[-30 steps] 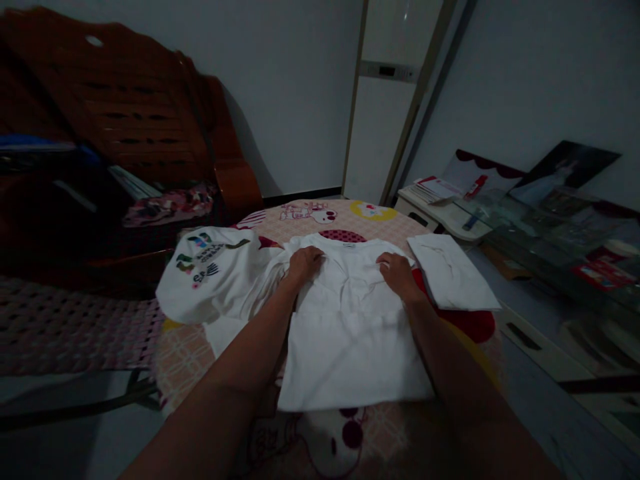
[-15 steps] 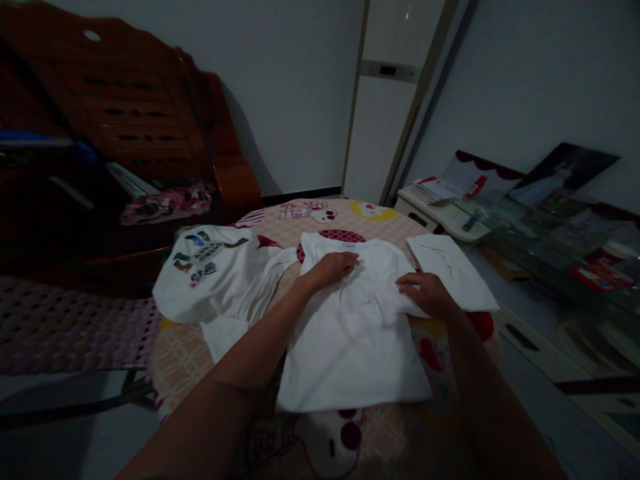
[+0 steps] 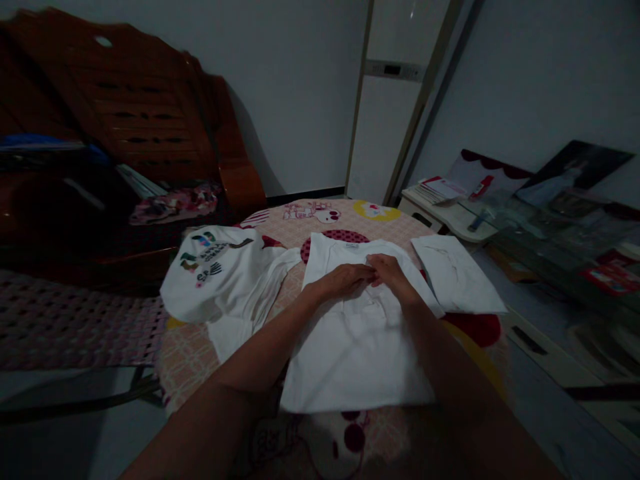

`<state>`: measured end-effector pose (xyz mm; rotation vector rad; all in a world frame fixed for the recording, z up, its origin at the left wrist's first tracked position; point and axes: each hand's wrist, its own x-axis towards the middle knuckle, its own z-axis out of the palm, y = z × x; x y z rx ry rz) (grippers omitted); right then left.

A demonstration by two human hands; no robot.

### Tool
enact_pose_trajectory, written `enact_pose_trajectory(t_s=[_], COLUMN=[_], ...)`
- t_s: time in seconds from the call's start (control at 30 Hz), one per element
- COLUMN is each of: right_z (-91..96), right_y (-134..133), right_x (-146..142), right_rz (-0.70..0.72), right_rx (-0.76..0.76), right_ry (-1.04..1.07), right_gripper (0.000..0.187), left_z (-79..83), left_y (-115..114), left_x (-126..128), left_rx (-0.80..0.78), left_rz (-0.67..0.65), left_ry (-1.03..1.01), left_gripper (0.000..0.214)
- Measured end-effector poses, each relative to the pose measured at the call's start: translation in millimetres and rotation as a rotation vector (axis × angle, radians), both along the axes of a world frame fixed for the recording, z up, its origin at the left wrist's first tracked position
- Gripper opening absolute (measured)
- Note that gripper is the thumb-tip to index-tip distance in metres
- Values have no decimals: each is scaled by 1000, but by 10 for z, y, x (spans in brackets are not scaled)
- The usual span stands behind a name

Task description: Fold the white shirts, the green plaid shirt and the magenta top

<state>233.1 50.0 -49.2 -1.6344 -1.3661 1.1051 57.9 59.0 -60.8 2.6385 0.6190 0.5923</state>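
A white shirt (image 3: 357,360) lies on the round table, its neckline away from me and its lower part folded up into a straight near edge. My left hand (image 3: 349,279) rests on the upper chest of the shirt, fingers stretched out flat and pointing right. Touching its fingertips is my right hand (image 3: 391,272), palm down on the cloth just below the collar, fingers extended to the left. Small creases show in the fabric beneath both hands. Neither hand lifts any cloth that I can see.
Left on the patterned tablecloth (image 3: 187,373) lies a loose white garment (image 3: 230,280) with a colourful print. A folded white garment (image 3: 457,273) is at the right. Beyond stand a wooden bench (image 3: 145,127), a tall white appliance (image 3: 380,127) and a glass-topped cabinet (image 3: 540,233).
My right hand has moved left from the shirt's right side to its middle, meeting my left hand. My left hand has shifted slightly right and nearer. The view has turned a little.
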Motion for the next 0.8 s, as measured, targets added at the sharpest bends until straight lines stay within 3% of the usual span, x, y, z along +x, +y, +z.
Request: enact_pose_trajectory(t_s=[0.1, 0.23, 0.3, 0.43, 0.53, 0.7, 0.8], right_z=[-21, -54, -72, -95, -85, -15, -3], right_y=[34, 71, 97, 136, 136, 109, 136], right_x=[-44, -55, -54, -68, -93, -108, -87], right_rz=[-58, -44, -34, -42, -25, 12, 27], right_rx=[-33, -10, 6, 23, 51, 77, 207], right_ry=[26, -13, -48, -125, -201, -367, -478], right_gripper=[20, 28, 34, 48, 43, 36, 36], left_z=[57, 111, 94, 16, -29, -99, -170], left_y=[150, 499, 648, 837, 938, 1029, 1020], left_x=[-174, -589, -750, -827, -773, -771, -798], left_rx=[-8, -24, -119, -239, -260, -258, -239], left_rz=[232, 894, 1063, 1064, 1046, 947, 993], left_ry=[-30, -32, 42, 92, 74, -42, -106], left_gripper=[32, 41, 48, 54, 56, 39, 40])
